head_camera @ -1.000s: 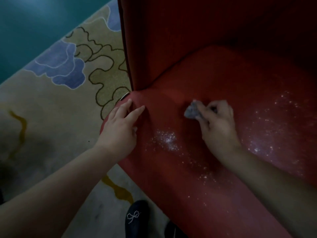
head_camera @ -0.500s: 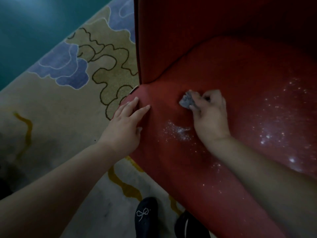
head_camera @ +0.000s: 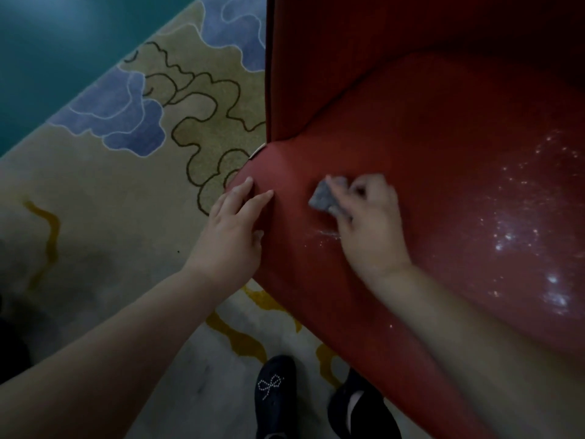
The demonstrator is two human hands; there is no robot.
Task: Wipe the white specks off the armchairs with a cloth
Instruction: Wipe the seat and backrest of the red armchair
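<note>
A red armchair [head_camera: 443, 147] fills the right half of the view. My right hand [head_camera: 370, 229] presses a small crumpled grey cloth [head_camera: 326, 199] onto the seat near its left front corner. A thin streak of white specks [head_camera: 327, 236] shows just left of that hand's heel. A large scatter of white specks [head_camera: 531, 236] covers the seat's right side. My left hand [head_camera: 232, 236] lies flat on the seat's left front corner, fingers spread, holding nothing.
A patterned rug [head_camera: 126, 191] with blue and olive cloud shapes covers the floor to the left, with teal floor [head_camera: 47, 42] beyond it. My two dark shoes [head_camera: 275, 397] stand at the chair's front edge. The chair's upright side panel [head_camera: 316, 58] rises behind the hands.
My right hand has dragged the cloth down over the left patch of specks, which has shrunk to a thin streak. My left hand has stayed on the corner. The view has shifted slightly.
</note>
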